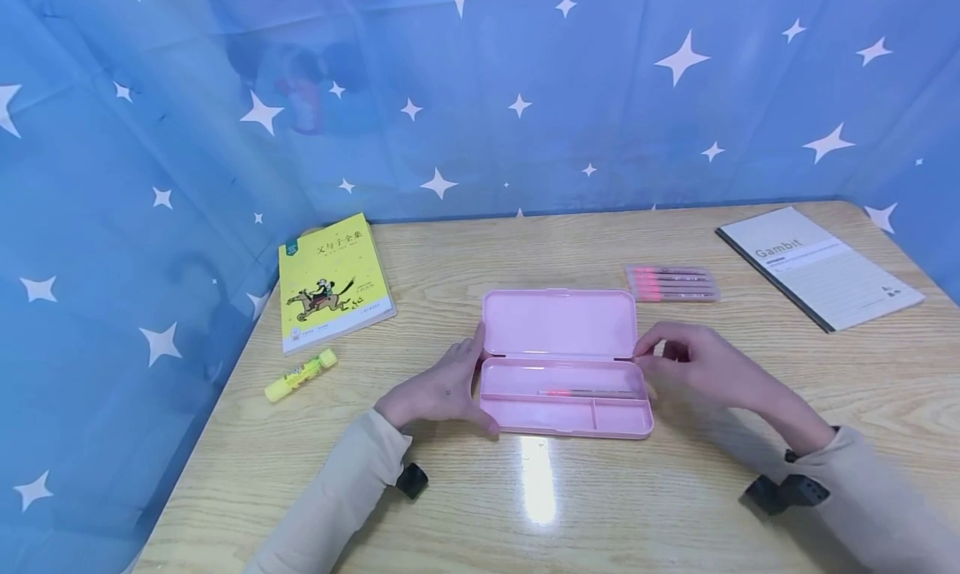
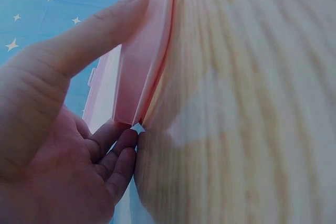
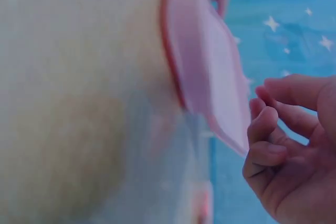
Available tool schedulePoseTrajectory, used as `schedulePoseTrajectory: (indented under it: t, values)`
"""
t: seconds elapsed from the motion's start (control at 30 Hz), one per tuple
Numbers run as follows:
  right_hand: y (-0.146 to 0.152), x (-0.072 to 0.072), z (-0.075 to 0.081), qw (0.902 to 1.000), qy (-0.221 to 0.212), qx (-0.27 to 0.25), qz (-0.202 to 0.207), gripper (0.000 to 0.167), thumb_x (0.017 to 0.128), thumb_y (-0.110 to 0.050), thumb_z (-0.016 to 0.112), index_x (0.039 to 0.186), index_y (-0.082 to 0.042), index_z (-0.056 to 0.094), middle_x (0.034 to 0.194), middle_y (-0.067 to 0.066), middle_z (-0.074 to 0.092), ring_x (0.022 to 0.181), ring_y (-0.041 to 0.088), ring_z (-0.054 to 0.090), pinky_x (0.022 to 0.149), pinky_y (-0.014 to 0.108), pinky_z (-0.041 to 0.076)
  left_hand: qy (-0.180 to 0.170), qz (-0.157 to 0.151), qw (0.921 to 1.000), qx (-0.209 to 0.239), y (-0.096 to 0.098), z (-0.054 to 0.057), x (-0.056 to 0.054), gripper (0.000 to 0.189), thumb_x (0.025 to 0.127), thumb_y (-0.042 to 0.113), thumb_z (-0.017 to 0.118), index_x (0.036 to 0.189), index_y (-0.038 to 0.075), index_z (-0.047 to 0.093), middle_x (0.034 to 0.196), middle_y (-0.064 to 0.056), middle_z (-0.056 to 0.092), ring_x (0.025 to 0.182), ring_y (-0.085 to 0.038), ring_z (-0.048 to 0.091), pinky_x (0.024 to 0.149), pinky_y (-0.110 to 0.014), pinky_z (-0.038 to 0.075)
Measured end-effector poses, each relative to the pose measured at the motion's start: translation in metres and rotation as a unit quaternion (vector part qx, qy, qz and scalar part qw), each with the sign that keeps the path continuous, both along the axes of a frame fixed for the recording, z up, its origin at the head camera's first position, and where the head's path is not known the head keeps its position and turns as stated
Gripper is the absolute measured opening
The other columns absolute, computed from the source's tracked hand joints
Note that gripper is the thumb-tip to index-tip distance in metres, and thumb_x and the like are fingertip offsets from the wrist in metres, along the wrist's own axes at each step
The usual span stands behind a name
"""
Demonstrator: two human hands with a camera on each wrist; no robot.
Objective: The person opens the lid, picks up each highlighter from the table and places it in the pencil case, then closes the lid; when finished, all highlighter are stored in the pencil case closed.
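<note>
A pink pencil case (image 1: pixel 558 324) lies with its lid raised in the head view, its divided tray towards the person. A pen (image 1: pixel 588 393) with a reddish end lies in the tray's long back compartment. My left hand (image 1: pixel 442 386) holds the case's left end, thumb at the front corner and fingers towards the hinge. The left wrist view shows the left thumb (image 2: pixel 113 19) along the case's wall. My right hand (image 1: pixel 693 366) is beside the case's right end near the hinge. Its fingers (image 3: pixel 268 153) are loosely curled, with nothing seen between them.
Behind the case to the right lies a clear pack of pink-ended pens (image 1: pixel 675 283). A grey-white notebook (image 1: pixel 825 266) lies at the right. At the left are a yellow book (image 1: pixel 337 282) and a yellow tube-shaped item (image 1: pixel 302 376). A blue starry cloth (image 1: pixel 525 82) hangs behind the table.
</note>
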State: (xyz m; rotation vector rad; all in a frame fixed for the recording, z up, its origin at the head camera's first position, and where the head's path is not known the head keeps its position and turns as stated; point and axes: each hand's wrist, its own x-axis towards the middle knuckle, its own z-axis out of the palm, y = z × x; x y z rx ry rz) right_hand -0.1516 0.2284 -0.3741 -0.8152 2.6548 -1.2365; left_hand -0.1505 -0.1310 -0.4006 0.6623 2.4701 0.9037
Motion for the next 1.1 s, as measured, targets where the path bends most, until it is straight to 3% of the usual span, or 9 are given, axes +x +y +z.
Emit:
schedulePoseTrajectory:
  t: [0.1, 0.23, 0.37, 0.47, 0.63, 0.8, 1.0, 1.1]
  values:
    - [0.015, -0.008, 0.008, 0.9992, 0.018, 0.009, -0.036, 0.008, 0.09, -0.006, 0.064, 0.098, -0.006, 0.067, 0.073, 0.006, 0.059, 0.057, 0.013, 0.049, 0.047, 0.026, 0.039, -0.005, 0.0, 1.0, 0.0, 0.0, 0.0, 0.0, 0.146, 0.056, 0.047, 0.089, 0.149, 0.008, -0.017, 0.157, -0.011, 0.006, 0.137, -0.02, 0.015, 0.111, -0.033, 0.016]
    - [0.043, -0.021, 0.016, 0.9946, 0.002, 0.016, -0.102, 0.015, 0.094, -0.013, 0.061, 0.105, -0.004, 0.065, 0.084, 0.012, 0.062, 0.062, 0.018, 0.055, 0.05, 0.028, 0.042, -0.003, 0.001, 1.0, 0.003, 0.001, 0.001, -0.001, 0.146, 0.056, 0.046, 0.089, 0.148, 0.008, -0.018, 0.158, -0.009, 0.001, 0.138, -0.02, 0.013, 0.111, -0.034, 0.015]
    - [0.067, -0.035, 0.014, 0.9854, -0.033, 0.001, -0.167, 0.027, 0.095, -0.022, 0.058, 0.113, -0.002, 0.062, 0.085, 0.015, 0.059, 0.067, 0.02, 0.056, 0.053, 0.03, 0.043, -0.002, 0.003, 1.0, 0.002, 0.002, 0.002, 0.0, 0.146, 0.057, 0.044, 0.09, 0.148, 0.008, -0.018, 0.158, -0.01, 0.0, 0.138, -0.021, 0.012, 0.112, -0.034, 0.014]
    - [0.077, -0.044, 0.009, 0.9806, -0.041, 0.001, -0.192, 0.033, 0.095, -0.026, 0.058, 0.115, 0.0, 0.06, 0.085, 0.016, 0.059, 0.069, 0.02, 0.056, 0.055, 0.031, 0.045, -0.007, 0.006, 1.0, 0.004, 0.002, 0.001, 0.001, 0.146, 0.056, 0.044, 0.09, 0.149, 0.008, -0.017, 0.157, -0.011, 0.003, 0.138, -0.021, 0.013, 0.112, -0.034, 0.014]
    - [0.089, -0.064, 0.003, 0.9818, -0.033, 0.031, -0.184, 0.035, 0.097, -0.026, 0.055, 0.118, 0.002, 0.059, 0.096, 0.018, 0.059, 0.07, 0.02, 0.057, 0.056, 0.031, 0.046, -0.004, 0.007, 0.9999, 0.009, 0.0, -0.001, 0.003, 0.146, 0.055, 0.045, 0.09, 0.149, 0.009, -0.016, 0.157, -0.011, 0.007, 0.137, -0.02, 0.015, 0.111, -0.036, 0.016]
    - [0.097, -0.08, -0.003, 0.9826, -0.056, 0.053, -0.169, 0.034, 0.099, -0.022, 0.051, 0.119, 0.005, 0.057, 0.114, 0.022, 0.054, 0.075, 0.016, 0.059, 0.059, 0.03, 0.048, 0.003, 0.004, 0.9999, 0.01, 0.0, -0.002, 0.003, 0.146, 0.056, 0.045, 0.089, 0.149, 0.007, -0.017, 0.157, -0.012, 0.005, 0.137, -0.022, 0.015, 0.111, -0.036, 0.016]
    - [0.103, -0.086, -0.019, 0.9809, -0.076, 0.074, -0.163, 0.031, 0.097, -0.019, 0.055, 0.115, 0.005, 0.059, 0.122, 0.028, 0.051, 0.077, 0.012, 0.059, 0.06, 0.028, 0.049, 0.003, -0.001, 1.0, 0.005, 0.001, -0.002, 0.005, 0.145, 0.057, 0.045, 0.089, 0.148, 0.006, -0.017, 0.157, -0.011, 0.001, 0.137, -0.022, 0.014, 0.112, -0.036, 0.015]
    - [0.102, -0.086, -0.024, 0.9811, -0.068, 0.079, -0.163, 0.029, 0.096, -0.018, 0.057, 0.113, 0.004, 0.061, 0.121, 0.028, 0.052, 0.078, 0.012, 0.058, 0.059, 0.026, 0.048, 0.004, 0.001, 1.0, 0.006, 0.0, 0.0, 0.004, 0.145, 0.056, 0.044, 0.09, 0.149, 0.007, -0.016, 0.157, -0.011, 0.009, 0.134, -0.021, 0.019, 0.111, -0.035, 0.017]
